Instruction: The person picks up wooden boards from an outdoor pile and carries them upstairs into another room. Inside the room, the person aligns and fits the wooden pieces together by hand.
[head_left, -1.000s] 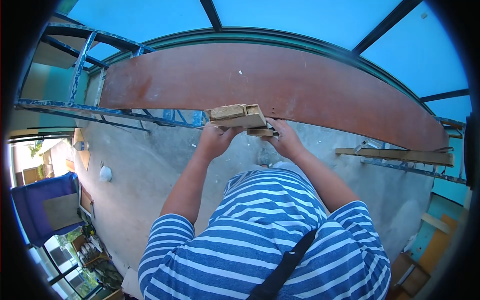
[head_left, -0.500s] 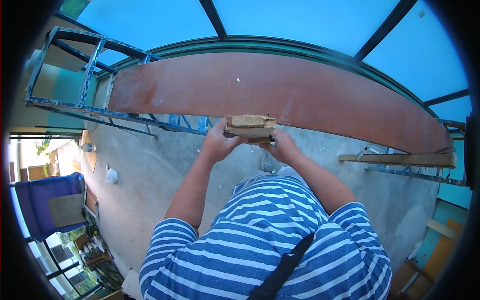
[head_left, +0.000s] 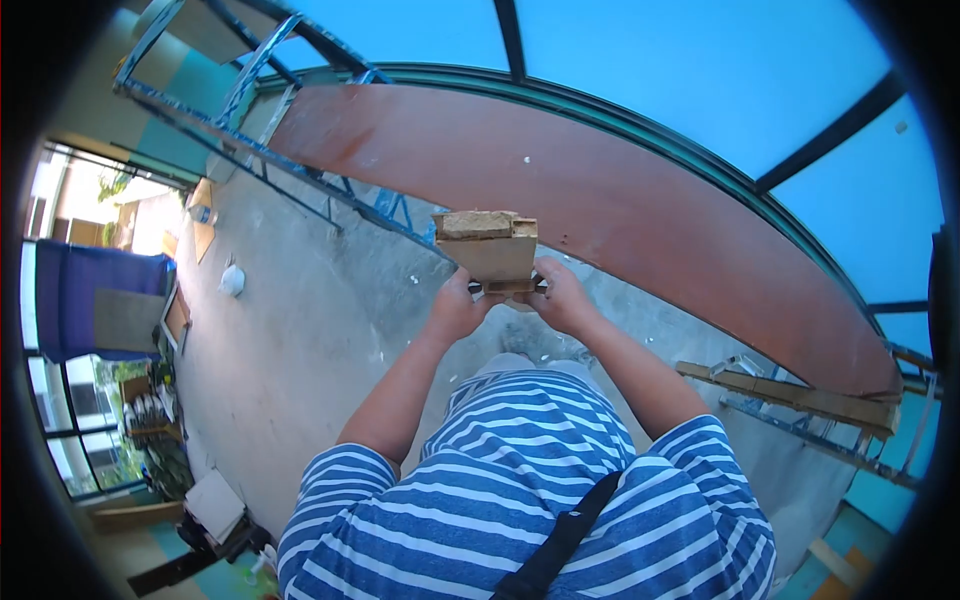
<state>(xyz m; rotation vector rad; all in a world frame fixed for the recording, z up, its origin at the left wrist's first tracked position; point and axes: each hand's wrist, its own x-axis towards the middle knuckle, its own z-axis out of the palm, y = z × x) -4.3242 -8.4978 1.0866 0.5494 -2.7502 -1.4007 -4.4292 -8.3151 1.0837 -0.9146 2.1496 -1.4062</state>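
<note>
A small wooden assembly (head_left: 487, 256), with a pale flat face and a rough block along its far edge, is held between both hands in front of the body. My left hand (head_left: 461, 306) grips its lower left side, thumb pointing inward. On the lower right side, my right hand (head_left: 560, 298) is closed around it, close to a narrow wooden strip at the near edge. Some fingertips are hidden beneath the wood. Just beyond it lies a long reddish-brown board (head_left: 600, 200).
A paint-spattered blue metal frame (head_left: 300, 172) supports the board's left end. Beneath its right end is a wooden beam (head_left: 790, 398). A white bag (head_left: 231, 280) rests on the concrete floor (head_left: 290, 370). Purple cloth (head_left: 65, 300) hangs at left; blue panes (head_left: 650, 80) stand beyond.
The view has turned, so the board now slopes down to the right. The wooden assembly has tilted, showing more of its pale face, and both hands still hold it.
</note>
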